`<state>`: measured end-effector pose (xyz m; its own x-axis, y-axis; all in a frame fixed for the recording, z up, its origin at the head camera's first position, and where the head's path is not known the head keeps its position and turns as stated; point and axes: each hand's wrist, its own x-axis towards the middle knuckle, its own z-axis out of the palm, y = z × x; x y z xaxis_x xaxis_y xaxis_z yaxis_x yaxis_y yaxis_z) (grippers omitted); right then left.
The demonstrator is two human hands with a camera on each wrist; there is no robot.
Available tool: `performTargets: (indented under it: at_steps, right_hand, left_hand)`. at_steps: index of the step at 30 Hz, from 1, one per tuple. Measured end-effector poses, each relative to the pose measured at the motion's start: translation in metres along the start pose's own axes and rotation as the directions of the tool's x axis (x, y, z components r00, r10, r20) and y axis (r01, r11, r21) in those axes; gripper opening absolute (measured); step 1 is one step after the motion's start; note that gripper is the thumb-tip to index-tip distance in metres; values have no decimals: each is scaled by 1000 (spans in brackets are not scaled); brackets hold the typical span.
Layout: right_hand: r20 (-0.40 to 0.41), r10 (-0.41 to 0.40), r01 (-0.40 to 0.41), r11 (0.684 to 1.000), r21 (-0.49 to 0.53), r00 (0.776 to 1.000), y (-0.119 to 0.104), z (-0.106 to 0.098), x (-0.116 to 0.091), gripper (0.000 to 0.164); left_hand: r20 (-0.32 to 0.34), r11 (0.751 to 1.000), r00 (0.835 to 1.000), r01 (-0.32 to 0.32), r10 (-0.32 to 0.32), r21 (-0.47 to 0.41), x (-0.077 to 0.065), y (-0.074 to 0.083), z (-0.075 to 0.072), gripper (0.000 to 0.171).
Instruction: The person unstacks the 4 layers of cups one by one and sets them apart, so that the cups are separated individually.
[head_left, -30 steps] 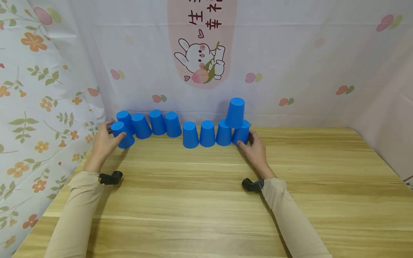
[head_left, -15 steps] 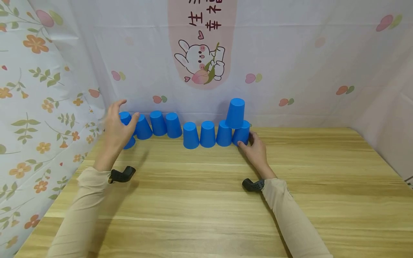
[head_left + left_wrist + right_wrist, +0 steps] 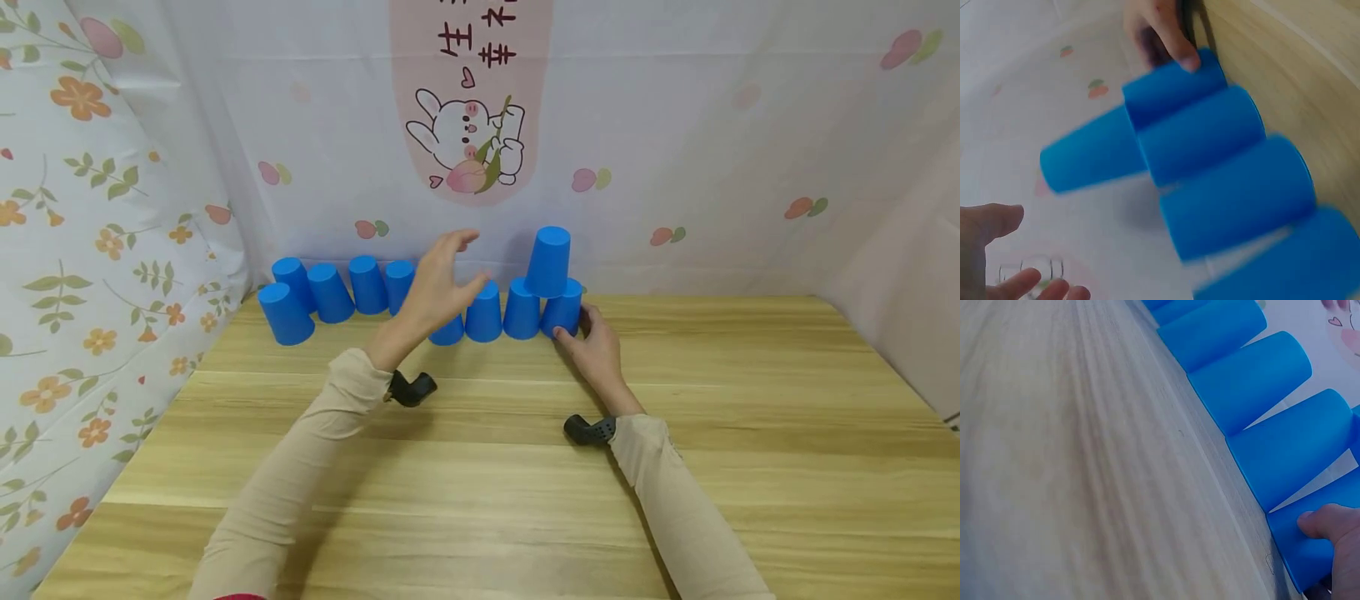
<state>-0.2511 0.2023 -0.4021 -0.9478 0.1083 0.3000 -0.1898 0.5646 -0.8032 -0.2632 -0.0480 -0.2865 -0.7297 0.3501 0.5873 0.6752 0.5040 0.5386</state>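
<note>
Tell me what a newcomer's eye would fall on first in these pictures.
Probably the blue tapered cup standing upside down on two matching cups, at the right end of the row. Next, the bare right hand gripping the end cup beneath it, and the bare left hand held open in front of the row's middle. Behind, a white cartoon rabbit is printed on the pale cloth backdrop.

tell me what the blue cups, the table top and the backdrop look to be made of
Blue cups: probably plastic, smooth and low-sheen, going by the even colour and clean moulded rims.
Table top: wood or a wood-look laminate, satin; grain streaks show, but solid or printed is unclear.
Backdrop: likely thin printed fabric, matte, with soft wrinkles and creases.
</note>
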Motion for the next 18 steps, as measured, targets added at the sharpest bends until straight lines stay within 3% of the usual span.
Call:
performTargets:
  at_steps: [5,9,14,18]
  right_hand:
    - [-1,-4,4,1000,11,1000,1,-1,0,61]
    - [-5,-9,9,1000,16,1000,2,-1,1,61]
    - [2,-12,11,1000,20,1000,2,-1,2,61]
    - [4,-9,8,1000,29,1000,1,-1,2,61]
  left_hand:
    - [103,992,990,108,-101,-64,25,16,38,62]
    - [130,975,979,177,-159,-136,41,23,59,67]
    - [133,950,968,237,-212,-206,47,26,72,65]
    - [147,946,963,252,-225,-205,46,23,78,63]
